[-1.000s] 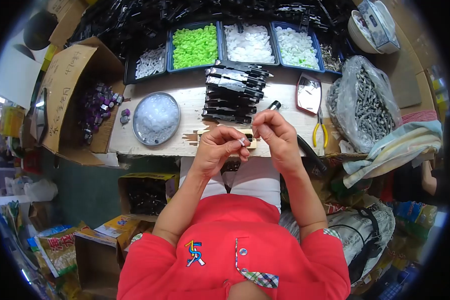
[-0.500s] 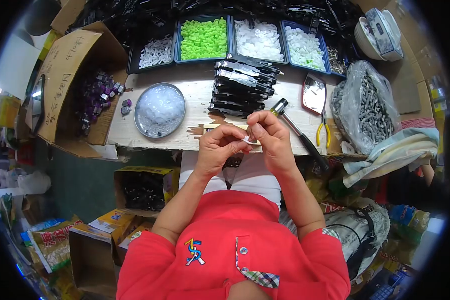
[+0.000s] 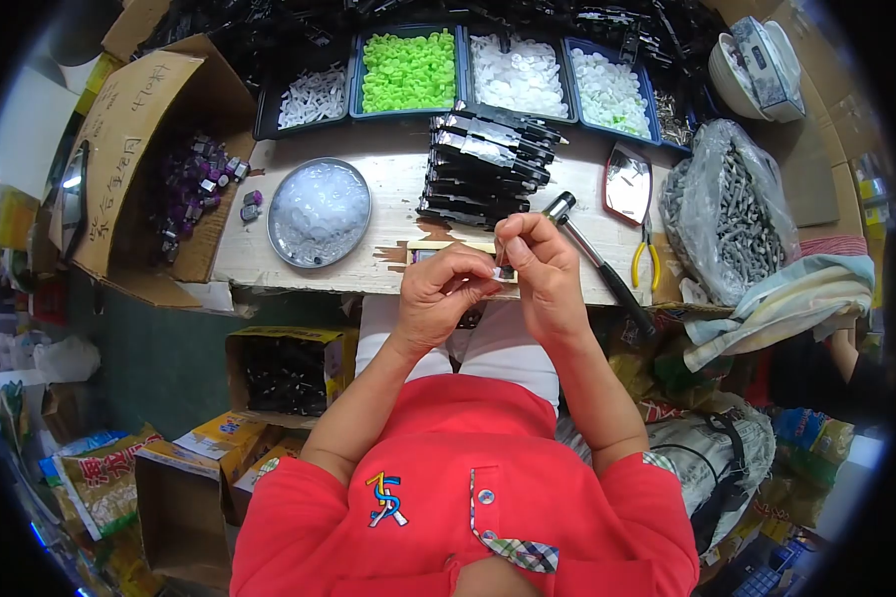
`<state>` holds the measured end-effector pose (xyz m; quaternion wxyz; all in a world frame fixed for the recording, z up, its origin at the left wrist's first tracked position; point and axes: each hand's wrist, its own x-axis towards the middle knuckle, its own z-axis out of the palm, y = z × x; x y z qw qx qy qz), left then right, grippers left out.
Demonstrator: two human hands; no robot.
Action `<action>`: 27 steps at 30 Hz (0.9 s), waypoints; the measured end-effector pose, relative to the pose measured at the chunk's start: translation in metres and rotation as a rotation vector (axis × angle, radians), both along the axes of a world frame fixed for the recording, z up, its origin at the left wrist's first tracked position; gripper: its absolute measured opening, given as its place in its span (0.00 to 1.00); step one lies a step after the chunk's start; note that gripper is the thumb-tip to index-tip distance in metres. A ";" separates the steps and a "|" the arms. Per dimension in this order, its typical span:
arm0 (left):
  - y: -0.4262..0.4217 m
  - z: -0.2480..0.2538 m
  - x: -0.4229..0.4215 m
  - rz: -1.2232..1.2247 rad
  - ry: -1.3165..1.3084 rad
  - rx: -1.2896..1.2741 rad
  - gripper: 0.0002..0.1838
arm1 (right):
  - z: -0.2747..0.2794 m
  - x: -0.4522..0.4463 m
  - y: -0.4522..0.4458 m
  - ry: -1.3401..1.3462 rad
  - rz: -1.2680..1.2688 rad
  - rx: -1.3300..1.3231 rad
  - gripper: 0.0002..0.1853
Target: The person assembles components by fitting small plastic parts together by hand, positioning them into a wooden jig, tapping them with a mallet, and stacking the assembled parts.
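Observation:
Both hands meet over the near edge of the workbench (image 3: 388, 269). A small white plastic piece (image 3: 498, 273) sits between the fingertips of my left hand (image 3: 438, 294), which is closed in a pinch. Close against it, my right hand (image 3: 545, 279) also pinches, its thumb and forefinger around a thin, small part I cannot make out. Just behind the hands lies a pale strip (image 3: 448, 246) on the bench. Beyond it stands a stack of black flat parts (image 3: 488, 164). To the right rests a hammer (image 3: 607, 269) with a black grip.
Trays of green rings (image 3: 408, 75) and white pieces (image 3: 516, 80) line the back. At left are a round dish of clear parts (image 3: 319, 214) and a carton (image 3: 129, 149) with purple pieces. Yellow-handled pliers (image 3: 646, 264) and a bag of grey parts (image 3: 732, 219) lie right.
My right hand has shifted slightly, its fingertips a little higher near the white piece. My left hand has moved slightly right. The view has tilted a little.

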<state>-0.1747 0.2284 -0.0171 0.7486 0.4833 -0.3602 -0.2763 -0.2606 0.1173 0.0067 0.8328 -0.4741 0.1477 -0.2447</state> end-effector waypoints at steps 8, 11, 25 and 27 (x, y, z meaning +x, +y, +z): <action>-0.002 -0.001 -0.003 0.096 -0.160 -0.002 0.09 | 0.001 0.001 0.005 -0.015 -0.002 0.068 0.05; -0.002 -0.001 -0.003 0.101 -0.173 -0.003 0.09 | 0.001 0.001 0.005 -0.020 -0.013 0.072 0.05; 0.000 -0.003 -0.003 0.169 -0.343 -0.001 0.10 | -0.003 -0.001 0.006 -0.011 -0.006 0.104 0.05; 0.000 -0.003 -0.002 0.180 -0.350 0.004 0.10 | -0.003 -0.001 0.007 -0.001 -0.003 0.106 0.05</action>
